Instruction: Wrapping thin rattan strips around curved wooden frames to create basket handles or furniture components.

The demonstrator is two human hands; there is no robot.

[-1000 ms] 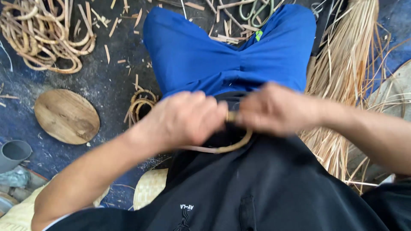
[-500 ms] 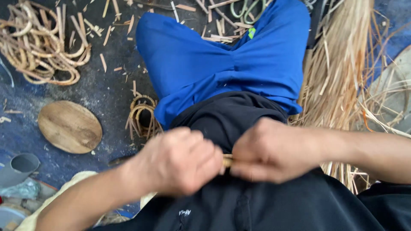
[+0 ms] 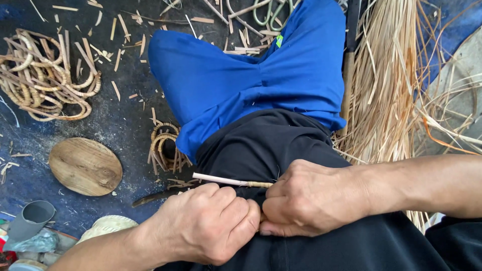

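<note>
Dark floor (image 3: 125, 130) strewn with cane offcuts: a pale rattan strip (image 3: 226, 180) is pinched between closed left hand (image 3: 211, 226) and right hand (image 3: 306, 198), protruding toward 10 o'clock.

Wooden disc (image 3: 85, 166) left of hands (image 3: 261, 216)

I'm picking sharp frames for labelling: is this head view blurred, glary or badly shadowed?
Head view: even, soft light, no glare, no hard shadows; left hand, right hand and cane strip look sharp; the wooden disc is crisp too.
</note>
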